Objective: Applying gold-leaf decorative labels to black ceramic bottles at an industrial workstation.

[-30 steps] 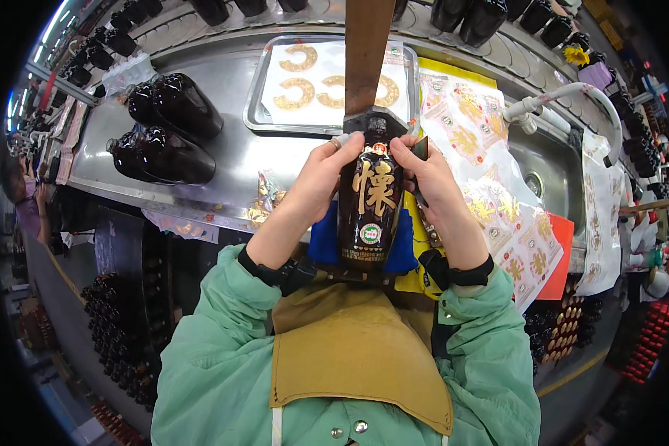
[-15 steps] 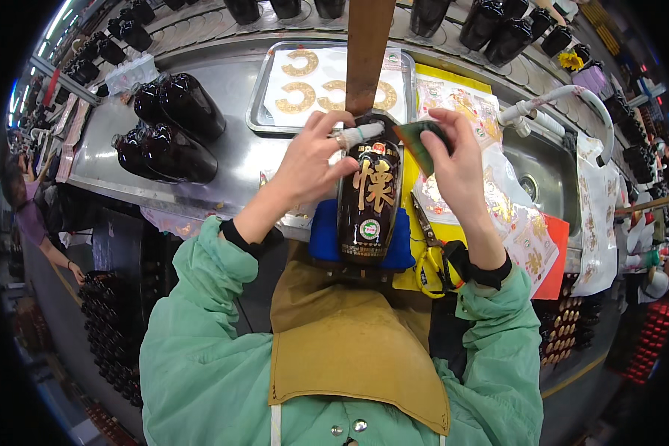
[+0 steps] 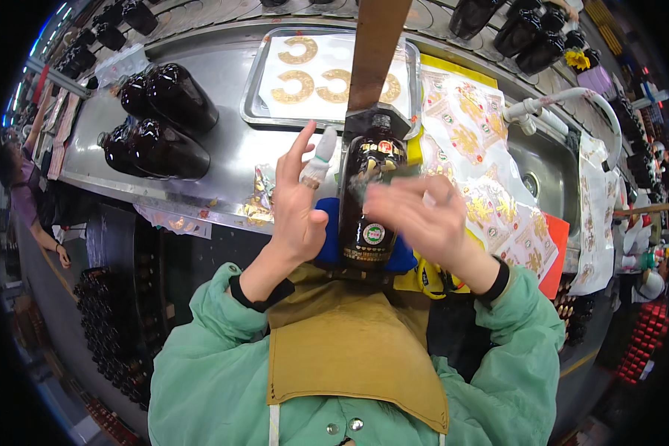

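Note:
A dark glossy bottle point(image 3: 366, 234) with gold lettering and a round green-and-white label lies neck-away on a blue padded rest point(image 3: 327, 232). My left hand point(image 3: 296, 204) is open beside the bottle's left side, fingers raised and apart, a white wrap around one finger. Across the bottle's middle reaches my right hand point(image 3: 427, 215), blurred by motion and covering part of the lettering. A flat dark-green scraper point(image 3: 388, 177) shows partly at its fingers, mostly hidden. Yellow-handled scissors point(image 3: 430, 279) lie partly under my right hand and wrist.
A metal tray point(image 3: 254, 111) with gold C-shaped decals is behind the bottle, partly crossed by a brown upright bar point(image 3: 377, 59). Several dark bottles point(image 3: 178, 97) lie at left. Decal sheets point(image 3: 490, 178), a white faucet point(image 3: 565, 97) and a sink point(image 3: 550, 160) are at right. Another person point(image 3: 28, 178) is far left.
My right hand has swept down and left from the bottle's neck onto its middle, the scraper moving with it. My left hand has drawn back from the neck, and its fingers have spread.

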A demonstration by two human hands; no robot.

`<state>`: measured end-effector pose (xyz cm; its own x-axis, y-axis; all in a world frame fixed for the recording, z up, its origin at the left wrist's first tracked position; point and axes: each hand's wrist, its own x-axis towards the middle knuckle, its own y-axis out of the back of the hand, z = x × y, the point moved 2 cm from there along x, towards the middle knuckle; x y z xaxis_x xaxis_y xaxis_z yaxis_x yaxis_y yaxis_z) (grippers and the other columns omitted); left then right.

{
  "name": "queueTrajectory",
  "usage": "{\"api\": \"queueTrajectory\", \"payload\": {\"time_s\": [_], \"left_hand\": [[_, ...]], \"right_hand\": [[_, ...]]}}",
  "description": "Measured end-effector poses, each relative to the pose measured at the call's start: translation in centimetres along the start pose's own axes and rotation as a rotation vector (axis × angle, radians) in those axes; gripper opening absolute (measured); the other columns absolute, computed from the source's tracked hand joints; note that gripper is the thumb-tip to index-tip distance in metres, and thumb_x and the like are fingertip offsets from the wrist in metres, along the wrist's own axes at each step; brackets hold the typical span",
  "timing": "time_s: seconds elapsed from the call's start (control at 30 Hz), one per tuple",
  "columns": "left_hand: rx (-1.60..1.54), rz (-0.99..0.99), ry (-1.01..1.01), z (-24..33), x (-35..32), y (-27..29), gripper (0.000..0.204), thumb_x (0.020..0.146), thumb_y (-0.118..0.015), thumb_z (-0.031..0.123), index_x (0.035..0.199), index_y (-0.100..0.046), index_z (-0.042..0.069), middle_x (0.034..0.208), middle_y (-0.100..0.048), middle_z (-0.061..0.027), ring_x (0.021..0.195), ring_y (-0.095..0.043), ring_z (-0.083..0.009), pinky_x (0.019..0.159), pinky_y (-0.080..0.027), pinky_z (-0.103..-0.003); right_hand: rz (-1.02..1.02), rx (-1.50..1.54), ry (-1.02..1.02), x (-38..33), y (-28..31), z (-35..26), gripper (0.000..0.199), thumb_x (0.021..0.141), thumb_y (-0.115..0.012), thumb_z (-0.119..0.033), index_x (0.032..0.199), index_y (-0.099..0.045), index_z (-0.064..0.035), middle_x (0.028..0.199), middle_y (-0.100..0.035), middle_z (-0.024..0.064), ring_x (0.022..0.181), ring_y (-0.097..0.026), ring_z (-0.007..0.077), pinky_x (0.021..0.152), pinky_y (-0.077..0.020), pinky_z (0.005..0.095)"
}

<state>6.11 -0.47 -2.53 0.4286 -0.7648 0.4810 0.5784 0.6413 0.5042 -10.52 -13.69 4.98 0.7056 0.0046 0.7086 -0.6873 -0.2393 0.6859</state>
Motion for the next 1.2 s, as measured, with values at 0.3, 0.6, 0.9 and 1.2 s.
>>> {"api": "queueTrajectory", "payload": {"time_s": [0.3, 0.6, 0.9, 1.2], "left_hand": [[-0.151, -0.136, 0.018, 1.5, -0.5, -1.6, 0.114, 0.093, -0.017, 0.088, 0.143, -0.057, -0.006, 0.152, -0.047, -0.0288, 0.136, -0.052, -0.0451, 0.114, -0.04, -0.049], [-0.11, -0.04, 0.072, 2.6, 0.7, -2.4, 0.115, 0.094, -0.027, 0.086, 0.153, -0.039, -0.012, 0.131, -0.057, -0.0321, 0.117, -0.059, -0.0463, 0.101, -0.047, -0.05], [0.06, -0.088, -0.039, 3.2, 1.6, -2.0, 0.11, 0.091, -0.04, 0.086, 0.144, -0.049, -0.01, 0.129, -0.057, -0.0302, 0.115, -0.059, -0.0478, 0.097, -0.049, -0.052], [0.406, -0.232, -0.176, 5.4, 2.4, -1.1, 0.084, 0.076, -0.08, 0.064, 0.13, -0.068, 0.0, 0.135, -0.053, -0.0283, 0.118, -0.057, -0.0457, 0.096, -0.051, -0.052]], "right_hand": [[0.227, 0.288, -0.919, -2.4, -1.9, 3.1, 0.021, 0.098, -0.065, -0.006, 0.117, -0.067, 0.0006, 0.102, -0.073, 0.0202, 0.092, -0.072, 0.0347, 0.082, -0.0553, 0.0388], [0.15, 0.257, -0.673, 0.0, -1.5, 4.4, 0.019, 0.096, -0.064, -0.006, 0.114, -0.071, -0.0066, 0.097, -0.07, 0.0155, 0.091, -0.069, 0.0359, 0.079, -0.0546, 0.0413], [-0.05, -0.013, -0.597, 0.6, -3.2, 7.2, 0.015, 0.093, -0.069, -0.016, 0.108, -0.074, -0.0164, 0.087, -0.067, 0.0084, 0.085, -0.068, 0.0326, 0.072, -0.0542, 0.044], [0.231, 0.041, -0.733, -1.2, -1.0, 6.9, 0.019, 0.094, -0.069, -0.014, 0.113, -0.07, -0.0088, 0.103, -0.074, 0.0145, 0.091, -0.071, 0.0372, 0.078, -0.0557, 0.0447]]}}
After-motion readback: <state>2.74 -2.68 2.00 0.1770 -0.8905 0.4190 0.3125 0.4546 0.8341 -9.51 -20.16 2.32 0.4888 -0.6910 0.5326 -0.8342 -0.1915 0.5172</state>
